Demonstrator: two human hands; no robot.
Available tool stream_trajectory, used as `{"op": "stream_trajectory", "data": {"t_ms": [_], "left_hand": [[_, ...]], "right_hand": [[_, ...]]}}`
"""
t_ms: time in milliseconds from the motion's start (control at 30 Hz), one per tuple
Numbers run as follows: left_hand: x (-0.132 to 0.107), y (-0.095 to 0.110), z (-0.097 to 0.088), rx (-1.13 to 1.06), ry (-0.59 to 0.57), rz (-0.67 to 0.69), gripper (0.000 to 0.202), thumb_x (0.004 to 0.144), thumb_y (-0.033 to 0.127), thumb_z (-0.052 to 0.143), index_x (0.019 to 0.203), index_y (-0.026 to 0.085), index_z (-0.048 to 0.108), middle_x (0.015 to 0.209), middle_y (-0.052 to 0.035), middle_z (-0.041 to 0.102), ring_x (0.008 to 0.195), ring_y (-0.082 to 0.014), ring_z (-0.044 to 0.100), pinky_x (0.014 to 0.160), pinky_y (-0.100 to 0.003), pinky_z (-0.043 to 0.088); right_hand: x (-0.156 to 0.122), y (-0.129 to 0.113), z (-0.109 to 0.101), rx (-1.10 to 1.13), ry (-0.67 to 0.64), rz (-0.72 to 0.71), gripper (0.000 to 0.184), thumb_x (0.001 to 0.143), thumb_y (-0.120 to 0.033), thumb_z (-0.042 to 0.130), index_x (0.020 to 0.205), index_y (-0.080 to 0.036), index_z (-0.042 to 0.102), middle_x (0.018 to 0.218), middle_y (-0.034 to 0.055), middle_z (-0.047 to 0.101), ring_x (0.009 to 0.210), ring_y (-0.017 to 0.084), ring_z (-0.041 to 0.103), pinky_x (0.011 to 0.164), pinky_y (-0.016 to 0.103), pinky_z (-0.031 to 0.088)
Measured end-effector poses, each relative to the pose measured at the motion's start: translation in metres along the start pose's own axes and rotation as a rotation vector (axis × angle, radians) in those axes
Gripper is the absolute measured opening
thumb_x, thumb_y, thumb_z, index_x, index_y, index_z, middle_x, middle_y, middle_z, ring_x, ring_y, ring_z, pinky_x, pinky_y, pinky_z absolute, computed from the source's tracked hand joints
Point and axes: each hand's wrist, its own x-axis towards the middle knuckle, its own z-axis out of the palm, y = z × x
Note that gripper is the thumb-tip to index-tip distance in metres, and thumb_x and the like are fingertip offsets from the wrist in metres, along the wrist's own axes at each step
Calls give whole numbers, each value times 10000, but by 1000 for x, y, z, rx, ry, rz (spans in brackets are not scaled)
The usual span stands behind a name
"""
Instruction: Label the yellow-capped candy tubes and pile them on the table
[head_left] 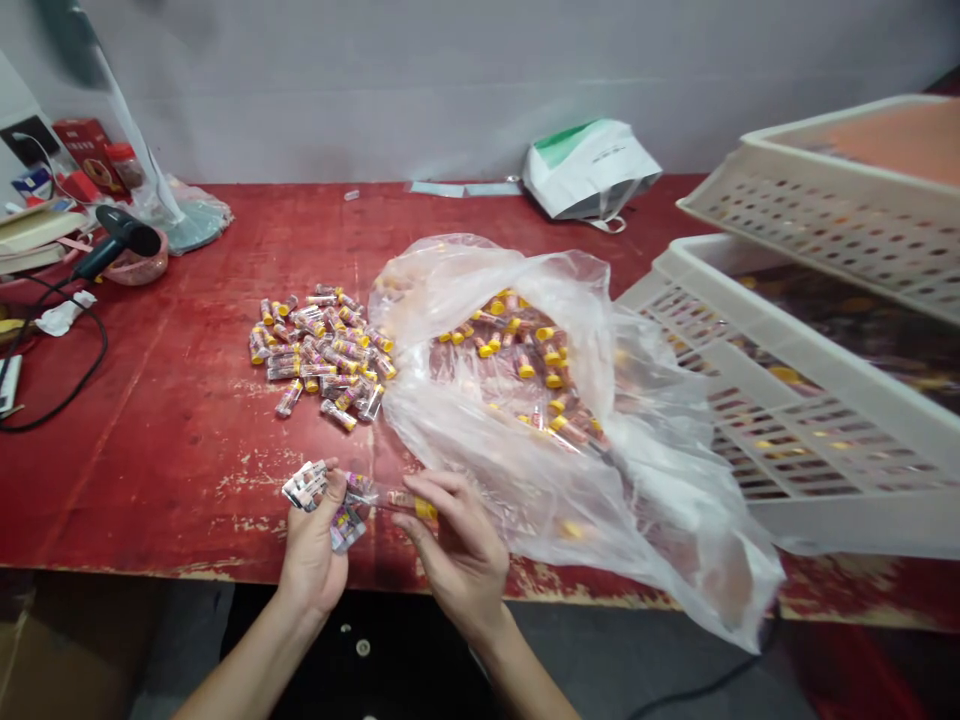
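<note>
Near the table's front edge, my left hand [313,555] pinches a bundle of small printed plastic wrappers [306,484] between thumb and fingers. More wrappers with purple print [346,525] stick out on its right side. My right hand [461,550] grips a small clear tube with a yellow cap [424,508], held almost level. The tube's far end meets a wrapper at the left hand; whether it is inside I cannot tell. Beyond my hands lies a pile of wrapped yellow-capped tubes [322,350]. To its right, a large clear plastic bag [487,440] gapes, with loose yellow-capped tubes [525,368] inside.
Two white plastic crates [840,515] are stacked at the right, the upper one askew. A white and green bag [581,170] stands by the wall. On the left are a lamp base [191,225], a black handheld device [120,240] with a cable, and a pink bowl [142,265].
</note>
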Motion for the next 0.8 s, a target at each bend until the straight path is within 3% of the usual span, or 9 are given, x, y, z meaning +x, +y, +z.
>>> {"op": "stream_trajectory", "data": {"t_ms": [167, 333, 467, 533, 667, 800], "left_hand": [[-3, 2, -5, 64, -51, 15, 503, 591, 322, 879, 1013, 196, 636, 814, 12, 682, 680, -120, 663, 659, -242, 545], [-3, 1, -9, 91, -62, 16, 422, 599, 302, 877, 919, 181, 630, 817, 4, 688, 703, -120, 663, 672, -237, 535], [-4, -1, -12, 133, -90, -8, 430, 596, 304, 878, 927, 163, 642, 866, -30, 711, 744, -143, 670, 688, -258, 538], [-6, -3, -12, 163, -101, -19, 431, 581, 289, 885, 914, 154, 648, 848, -29, 710, 743, -147, 670, 704, -271, 543], [-8, -5, -11, 190, -96, -20, 429, 566, 267, 892, 900, 154, 648, 801, -8, 704, 701, -132, 663, 713, -282, 554], [-3, -3, -10, 196, -76, -5, 446, 559, 268, 894, 908, 153, 642, 788, -8, 708, 652, -131, 660, 694, -303, 572]], "right_hand": [[-8, -4, -8, -2, -166, 20, 496, 925, -43, 481, 1358, -277, 547, 1169, 84, 578, 1116, 187, 574, 937, 311, 491], [-10, -7, -15, -82, -223, -79, 570, 891, -5, 539, 1378, -303, 536, 1201, 76, 608, 1104, 170, 608, 943, 278, 503], [-11, -8, -13, -14, -322, 38, 544, 928, -40, 484, 1409, -291, 502, 1284, 98, 596, 1182, 198, 595, 978, 325, 509], [-9, -6, -8, 11, -292, 80, 527, 926, -56, 501, 1399, -288, 516, 1280, 100, 609, 1172, 206, 605, 970, 339, 518], [-4, 0, 8, 61, -139, 47, 430, 888, -33, 576, 1197, -310, 689, 1047, 58, 708, 958, 176, 679, 815, 296, 561], [-1, 8, 19, 98, -35, 62, 382, 859, -27, 625, 1106, -296, 735, 946, 47, 724, 860, 165, 686, 743, 289, 556]]}}
